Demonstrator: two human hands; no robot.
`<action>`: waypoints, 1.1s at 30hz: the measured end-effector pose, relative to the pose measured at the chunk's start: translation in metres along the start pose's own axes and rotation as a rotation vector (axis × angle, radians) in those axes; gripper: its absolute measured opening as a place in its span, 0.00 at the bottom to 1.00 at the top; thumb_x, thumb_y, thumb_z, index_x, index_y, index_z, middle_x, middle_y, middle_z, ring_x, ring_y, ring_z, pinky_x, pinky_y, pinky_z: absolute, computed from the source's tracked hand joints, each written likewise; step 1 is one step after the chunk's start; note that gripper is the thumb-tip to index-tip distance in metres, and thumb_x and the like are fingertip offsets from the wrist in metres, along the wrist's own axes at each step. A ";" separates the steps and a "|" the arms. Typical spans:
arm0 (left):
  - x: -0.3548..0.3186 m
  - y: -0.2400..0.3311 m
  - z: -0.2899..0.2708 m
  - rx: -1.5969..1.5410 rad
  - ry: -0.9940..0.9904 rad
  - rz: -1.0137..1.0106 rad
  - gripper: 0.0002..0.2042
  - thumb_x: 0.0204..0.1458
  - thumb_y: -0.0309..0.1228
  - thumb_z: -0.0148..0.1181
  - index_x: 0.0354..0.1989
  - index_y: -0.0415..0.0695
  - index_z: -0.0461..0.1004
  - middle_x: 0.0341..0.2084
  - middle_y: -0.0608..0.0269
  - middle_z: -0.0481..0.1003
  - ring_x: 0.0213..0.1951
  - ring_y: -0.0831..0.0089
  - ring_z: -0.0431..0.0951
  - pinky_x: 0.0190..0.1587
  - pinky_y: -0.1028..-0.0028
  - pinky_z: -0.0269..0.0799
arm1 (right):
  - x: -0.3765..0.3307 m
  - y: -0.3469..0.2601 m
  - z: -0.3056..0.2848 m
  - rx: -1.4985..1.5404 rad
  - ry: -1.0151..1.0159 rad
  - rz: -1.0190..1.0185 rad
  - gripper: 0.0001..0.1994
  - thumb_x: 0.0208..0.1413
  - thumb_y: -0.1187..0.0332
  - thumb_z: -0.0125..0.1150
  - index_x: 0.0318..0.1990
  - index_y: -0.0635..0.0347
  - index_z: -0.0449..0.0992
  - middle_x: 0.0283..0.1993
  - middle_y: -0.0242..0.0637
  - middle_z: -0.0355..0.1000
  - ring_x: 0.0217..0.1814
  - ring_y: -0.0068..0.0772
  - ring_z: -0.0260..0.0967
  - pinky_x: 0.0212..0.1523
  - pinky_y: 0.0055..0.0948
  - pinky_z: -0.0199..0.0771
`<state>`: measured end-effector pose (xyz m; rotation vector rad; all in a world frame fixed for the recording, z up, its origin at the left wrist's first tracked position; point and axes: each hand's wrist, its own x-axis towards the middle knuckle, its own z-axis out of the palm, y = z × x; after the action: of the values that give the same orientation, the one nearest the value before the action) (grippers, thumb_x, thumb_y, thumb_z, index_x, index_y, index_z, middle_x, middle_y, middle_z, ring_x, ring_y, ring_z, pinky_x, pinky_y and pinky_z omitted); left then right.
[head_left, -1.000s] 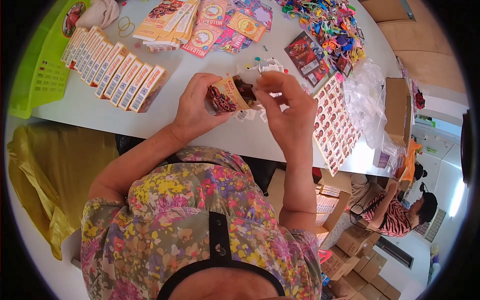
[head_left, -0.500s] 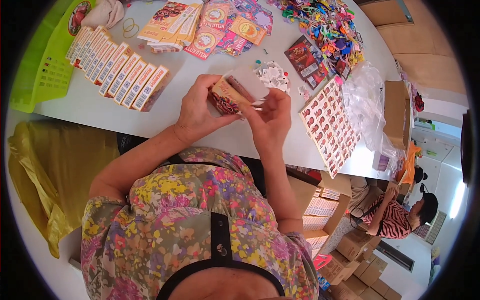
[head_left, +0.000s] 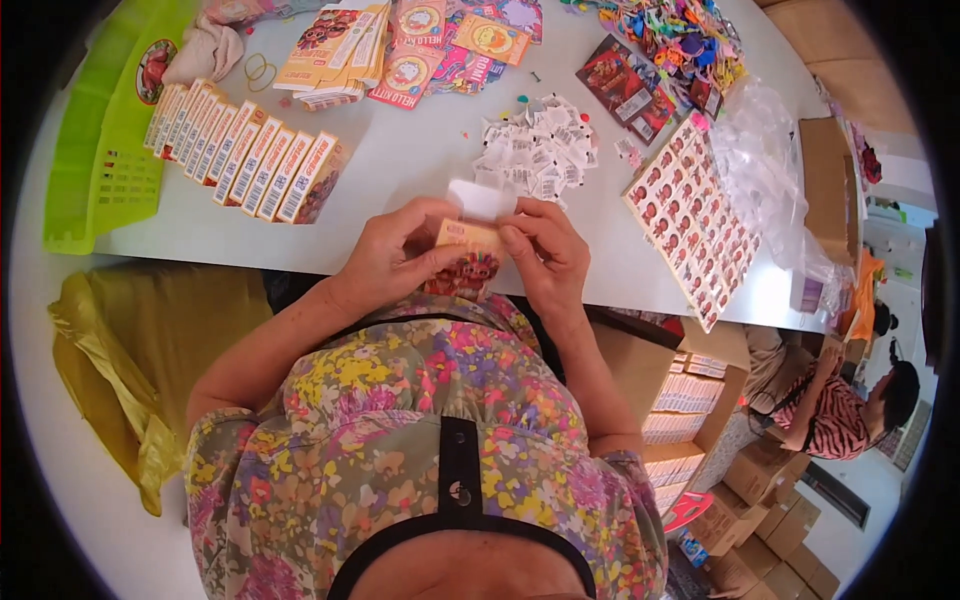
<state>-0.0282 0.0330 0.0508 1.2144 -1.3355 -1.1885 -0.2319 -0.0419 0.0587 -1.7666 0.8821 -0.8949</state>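
Between my two hands is a small yellow-and-red printed carton (head_left: 466, 268), held upright at the table's front edge. A white flap (head_left: 478, 199) stands up from its top. My left hand (head_left: 400, 250) grips the carton's left side, thumb across the front. On the right edge near the flap, the fingers of my right hand (head_left: 545, 258) are closed, thumb against the carton. What lies inside the carton is hidden. Just beyond my hands lies a pile of small white printed packets (head_left: 540, 148).
A row of finished-looking cartons (head_left: 260, 165) stands beside a green basket (head_left: 110, 170). Flat cartons (head_left: 335, 50) and colourful cards (head_left: 410, 65) lie behind. A sticker sheet (head_left: 695, 220), clear plastic bags (head_left: 755, 170) and colourful trinkets (head_left: 680, 45) occupy the right. A cardboard box (head_left: 690, 400) holds packed cartons; a person (head_left: 840, 410) sits beyond.
The carton has come closer to my body and turned upright, its white flap now pointing away from me. Both hands moved with it, uncovering more of the white packet pile.
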 end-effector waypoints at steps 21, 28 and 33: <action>0.031 0.017 -0.007 -0.190 0.071 -0.236 0.05 0.50 0.19 0.64 0.35 0.38 0.76 0.30 0.66 0.77 0.33 0.82 0.76 0.40 0.80 0.73 | 0.035 -0.010 -0.029 0.163 -0.364 0.430 0.04 0.51 0.75 0.66 0.35 0.64 0.82 0.33 0.30 0.77 0.33 0.13 0.70 0.34 0.16 0.71; 0.015 0.007 -0.015 -0.120 0.007 -0.042 0.07 0.48 0.20 0.66 0.36 0.39 0.77 0.36 0.62 0.75 0.36 0.79 0.75 0.39 0.79 0.73 | 0.027 -0.022 -0.024 0.054 -0.373 0.230 0.07 0.49 0.74 0.68 0.36 0.65 0.81 0.35 0.36 0.78 0.35 0.21 0.72 0.33 0.22 0.71; -0.002 0.009 -0.007 0.096 -0.052 0.110 0.11 0.44 0.20 0.69 0.37 0.40 0.77 0.37 0.58 0.74 0.37 0.73 0.77 0.37 0.75 0.74 | 0.007 -0.034 -0.013 -0.232 -0.299 -0.273 0.12 0.44 0.72 0.70 0.37 0.63 0.79 0.38 0.40 0.77 0.35 0.38 0.74 0.34 0.31 0.74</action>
<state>-0.0214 0.0353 0.0602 1.1679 -1.4939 -1.0950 -0.2334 -0.0432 0.0960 -2.1930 0.5758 -0.6910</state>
